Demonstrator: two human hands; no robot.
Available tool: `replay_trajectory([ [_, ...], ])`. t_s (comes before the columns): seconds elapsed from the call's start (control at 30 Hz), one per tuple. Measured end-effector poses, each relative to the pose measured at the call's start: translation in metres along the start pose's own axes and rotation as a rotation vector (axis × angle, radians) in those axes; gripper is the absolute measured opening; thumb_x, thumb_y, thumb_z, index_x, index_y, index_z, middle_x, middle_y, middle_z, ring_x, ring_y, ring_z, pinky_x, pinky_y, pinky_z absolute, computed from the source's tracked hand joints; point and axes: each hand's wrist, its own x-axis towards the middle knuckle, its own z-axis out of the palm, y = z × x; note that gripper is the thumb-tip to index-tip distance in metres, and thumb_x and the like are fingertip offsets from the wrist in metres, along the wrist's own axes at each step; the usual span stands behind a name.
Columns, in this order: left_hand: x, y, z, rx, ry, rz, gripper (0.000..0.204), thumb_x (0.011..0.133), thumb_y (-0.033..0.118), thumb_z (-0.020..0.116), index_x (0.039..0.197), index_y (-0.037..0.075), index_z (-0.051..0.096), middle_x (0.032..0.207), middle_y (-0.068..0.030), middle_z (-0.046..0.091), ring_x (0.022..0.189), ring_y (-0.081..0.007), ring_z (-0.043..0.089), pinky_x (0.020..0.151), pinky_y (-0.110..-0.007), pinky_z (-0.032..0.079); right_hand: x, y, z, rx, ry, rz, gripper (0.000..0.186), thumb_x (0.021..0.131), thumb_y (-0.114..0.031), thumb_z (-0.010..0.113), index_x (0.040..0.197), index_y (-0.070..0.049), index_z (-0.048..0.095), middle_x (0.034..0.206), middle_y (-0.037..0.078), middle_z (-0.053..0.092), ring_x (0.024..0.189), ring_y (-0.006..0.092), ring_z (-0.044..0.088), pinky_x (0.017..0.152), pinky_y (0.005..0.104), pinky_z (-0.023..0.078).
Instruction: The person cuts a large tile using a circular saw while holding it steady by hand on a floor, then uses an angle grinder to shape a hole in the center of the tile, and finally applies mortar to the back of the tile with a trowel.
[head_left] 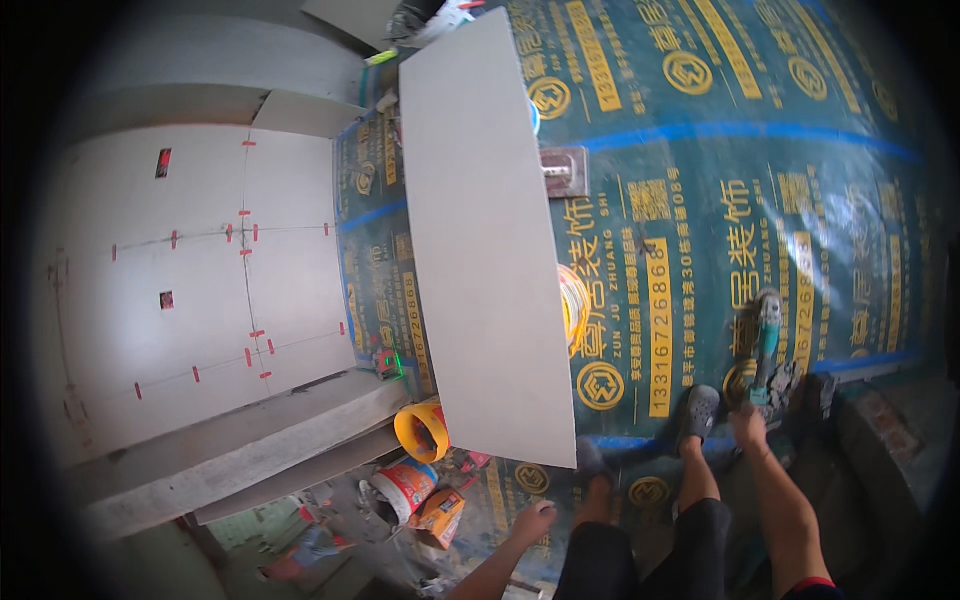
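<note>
My right hand (748, 425) is wrapped round the body of a teal angle grinder (768, 345), held low over the floor with its grey metal head pointing away from me. To the left, my left hand (535, 522) hangs with its fingers curled; whatever it may hold is too small to make out. It is close to the near end of a long grey tile slab (485, 250), without touching it. That slab lies raised above the floor, with a yellow bucket (422, 432) at its near left corner and a yellow-rimmed round container (573, 310) partly hidden under its right edge.
Printed green sheeting (640, 290) with blue tape covers the floor. A notched trowel (566, 172) lies beside the slab's right edge. Left are large tiles (200, 290) with red spacers and a concrete ledge (240, 420). An orange box (438, 517) and a white-red bucket (405, 488) stand near.
</note>
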Motion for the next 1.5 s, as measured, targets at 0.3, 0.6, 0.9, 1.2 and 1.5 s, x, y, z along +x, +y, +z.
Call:
replay_trajectory([
  [0.3, 0.022, -0.154, 0.006, 0.015, -0.091, 0.029, 0.046, 0.092, 0.041, 0.053, 0.12, 0.006, 0.064, 0.121, -0.0191, 0.063, 0.112, -0.0359, 0.059, 0.095, -0.045, 0.047, -0.118, -0.149, 0.122, 0.13, -0.117, -0.195, 0.059, 0.081, -0.041, 0.071, 0.118, 0.003, 0.059, 0.107, 0.024, 0.066, 0.105, 0.0366, 0.063, 0.088, 0.0423, 0.049],
  [0.6, 0.01, -0.237, -0.119, -0.302, 0.1, 0.237, 0.044, 0.09, 0.035, 0.06, 0.12, 0.002, 0.061, 0.118, -0.0249, 0.062, 0.112, -0.0402, 0.058, 0.094, -0.047, 0.048, -0.162, -0.295, 0.202, -0.056, 0.336, -0.097, 0.084, 0.072, -0.051, 0.079, 0.123, 0.009, 0.05, 0.12, 0.029, 0.058, 0.113, 0.041, 0.057, 0.095, 0.0465, 0.046],
  [0.9, -0.042, -0.434, -0.124, -0.203, -0.018, -0.025, 0.036, 0.089, 0.036, 0.063, 0.107, 0.005, 0.067, 0.1, -0.0236, 0.069, 0.1, -0.04, 0.065, 0.085, -0.046, 0.052, -0.189, -0.359, 0.207, -0.292, 0.371, 0.372, 0.129, 0.064, -0.067, 0.078, 0.151, 0.004, 0.014, 0.151, 0.022, 0.032, 0.141, 0.0345, 0.032, 0.114, 0.0439, 0.03],
  [1.2, -0.05, -0.464, -0.139, -0.559, -0.111, 0.067, 0.033, 0.095, 0.028, 0.06, 0.119, 0.006, 0.066, 0.102, -0.0148, 0.071, 0.096, -0.0267, 0.066, 0.083, -0.036, 0.051, -0.203, -0.444, 0.248, -0.275, 0.3, 0.309, 0.126, 0.07, -0.065, 0.075, 0.153, 0.003, 0.009, 0.16, 0.02, 0.017, 0.149, 0.0286, 0.016, 0.119, 0.0466, 0.016],
  [1.5, 0.085, -0.315, -0.327, -0.449, -0.061, 0.091, 0.036, 0.091, 0.031, 0.064, 0.114, 0.002, 0.065, 0.097, -0.0172, 0.07, 0.093, -0.0319, 0.066, 0.084, -0.04, 0.052, -0.127, -0.508, 0.237, -0.008, 0.323, 0.422, 0.131, 0.069, -0.068, 0.074, 0.148, 0.015, 0.01, 0.156, 0.034, 0.012, 0.147, 0.044, 0.007, 0.12, 0.0496, 0.009],
])
